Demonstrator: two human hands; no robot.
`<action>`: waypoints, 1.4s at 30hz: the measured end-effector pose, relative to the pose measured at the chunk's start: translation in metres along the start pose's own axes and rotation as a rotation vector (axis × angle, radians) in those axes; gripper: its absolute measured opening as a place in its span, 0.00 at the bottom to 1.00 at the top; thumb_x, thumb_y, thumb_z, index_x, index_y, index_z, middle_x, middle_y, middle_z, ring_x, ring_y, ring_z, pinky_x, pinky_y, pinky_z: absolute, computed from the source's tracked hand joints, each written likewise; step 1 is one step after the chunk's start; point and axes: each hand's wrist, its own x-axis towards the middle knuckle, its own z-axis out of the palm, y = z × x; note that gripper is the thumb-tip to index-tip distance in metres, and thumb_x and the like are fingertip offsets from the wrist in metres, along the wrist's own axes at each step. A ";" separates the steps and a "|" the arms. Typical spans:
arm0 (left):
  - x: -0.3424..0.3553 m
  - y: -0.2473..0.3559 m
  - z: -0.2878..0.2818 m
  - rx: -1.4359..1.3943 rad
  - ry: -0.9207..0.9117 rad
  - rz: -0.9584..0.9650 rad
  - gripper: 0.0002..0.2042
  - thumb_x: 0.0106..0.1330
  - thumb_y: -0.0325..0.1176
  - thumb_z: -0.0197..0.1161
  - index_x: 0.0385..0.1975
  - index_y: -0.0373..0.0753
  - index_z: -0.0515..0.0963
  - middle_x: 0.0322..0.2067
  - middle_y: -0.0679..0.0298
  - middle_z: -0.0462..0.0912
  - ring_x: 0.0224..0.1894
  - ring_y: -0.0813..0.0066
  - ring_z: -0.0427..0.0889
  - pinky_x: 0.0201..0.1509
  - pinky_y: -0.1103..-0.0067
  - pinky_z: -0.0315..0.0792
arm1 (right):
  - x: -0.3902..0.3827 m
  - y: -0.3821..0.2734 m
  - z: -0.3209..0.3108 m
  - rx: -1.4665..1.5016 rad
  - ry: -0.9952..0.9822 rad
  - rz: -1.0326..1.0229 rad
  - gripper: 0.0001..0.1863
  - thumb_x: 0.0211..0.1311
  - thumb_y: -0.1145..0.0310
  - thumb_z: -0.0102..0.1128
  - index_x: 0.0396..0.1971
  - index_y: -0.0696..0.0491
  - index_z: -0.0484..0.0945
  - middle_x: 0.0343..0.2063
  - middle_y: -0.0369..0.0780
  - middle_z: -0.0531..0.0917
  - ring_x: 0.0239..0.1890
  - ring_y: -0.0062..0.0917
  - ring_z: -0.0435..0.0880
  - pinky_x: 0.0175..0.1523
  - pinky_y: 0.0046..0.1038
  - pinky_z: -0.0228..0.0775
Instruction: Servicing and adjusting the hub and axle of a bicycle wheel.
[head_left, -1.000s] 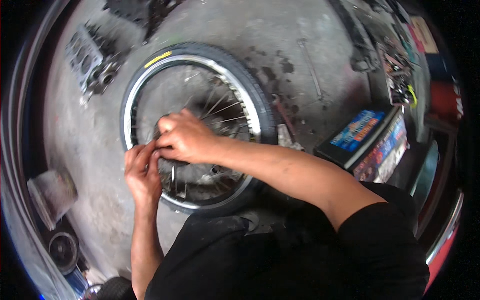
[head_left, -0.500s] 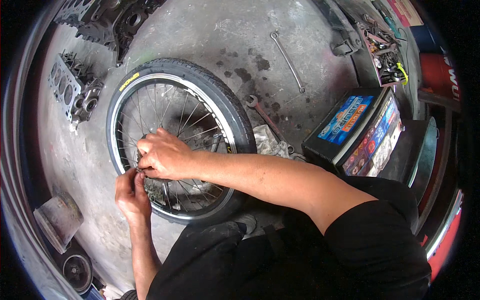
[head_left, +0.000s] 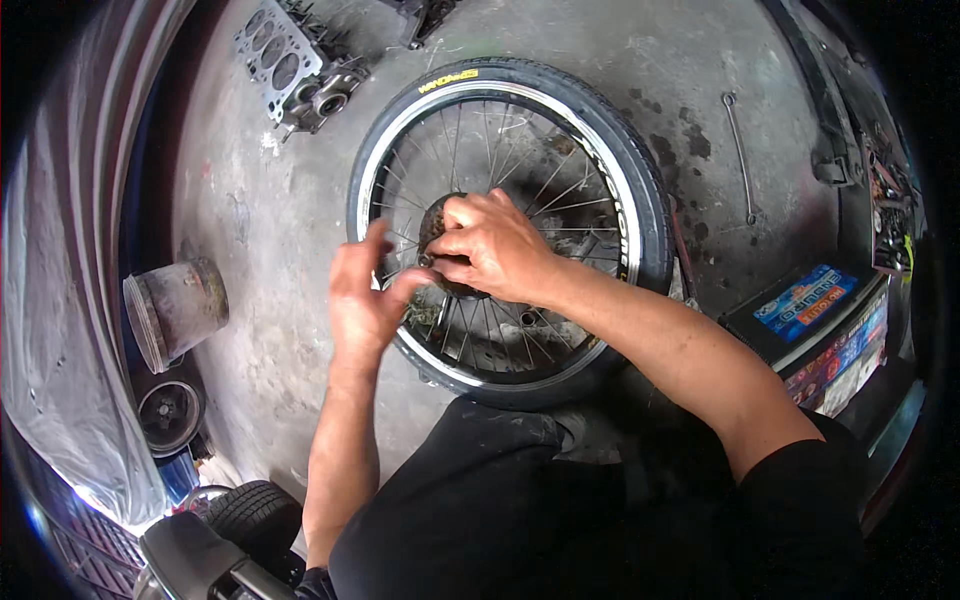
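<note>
A bicycle wheel (head_left: 655, 190) with a black tire, silver rim and thin spokes lies tilted in front of my knees. Around its hub sits a dark, greasy round sprocket (head_left: 433, 220), partly covered by my fingers. My right hand (head_left: 495, 245) reaches over the wheel, its bent fingers closed at the hub on a small dark round part (head_left: 427, 260), whose exact kind I cannot make out. Just left of it, over the rim's near-left side, my left hand (head_left: 365, 290) is open, thumb and fingers apart and slightly blurred, holding nothing I can see.
An engine cylinder head (head_left: 285, 65) lies on the concrete at far left. A dirty bucket (head_left: 180, 310) and a pulley-like wheel (head_left: 170, 418) are at left. To the right are a combination wrench (head_left: 740, 155), a battery box (head_left: 800, 320) and a tool tray (head_left: 890, 215).
My left hand has opened and come away from the hub, where its fingers were pinched beside my right hand. My right hand stays at the hub. The whole view has shifted leftward.
</note>
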 end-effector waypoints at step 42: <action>0.007 -0.005 0.008 0.045 0.018 0.168 0.24 0.57 0.47 0.83 0.44 0.36 0.84 0.28 0.57 0.85 0.30 0.53 0.85 0.36 0.63 0.79 | 0.002 0.000 -0.009 -0.028 -0.156 0.052 0.11 0.65 0.61 0.72 0.45 0.46 0.93 0.41 0.38 0.82 0.51 0.34 0.81 0.59 0.43 0.67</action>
